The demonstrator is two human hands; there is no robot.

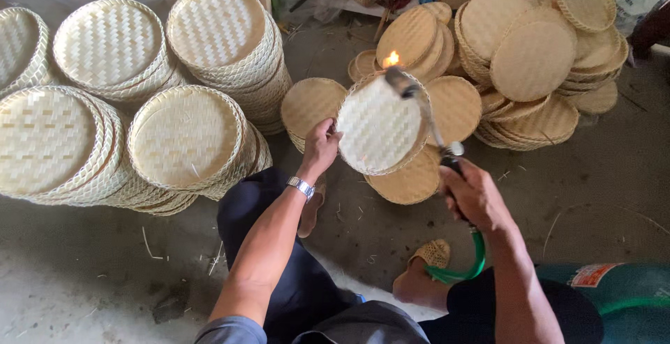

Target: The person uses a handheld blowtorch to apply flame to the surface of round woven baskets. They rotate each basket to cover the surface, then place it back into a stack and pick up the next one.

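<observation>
My left hand (319, 147) grips the left rim of a round woven bamboo tray (377, 128), held tilted up in front of me. My right hand (474, 194) is closed around the dark handle of a gas torch (426, 114). Its thin metal tube reaches up across the tray. A small orange flame (391, 58) burns at the nozzle by the tray's top rim. A green hose (474, 260) runs down from the torch handle toward my lap. A metal watch (301, 187) sits on my left wrist.
Tall stacks of finished pale trays (185, 138) stand on the left. Flat woven discs (534, 61) lie piled at the right and behind the held tray. A green gas cylinder (628, 295) sits at bottom right. My sandalled foot (433, 253) rests on the concrete floor.
</observation>
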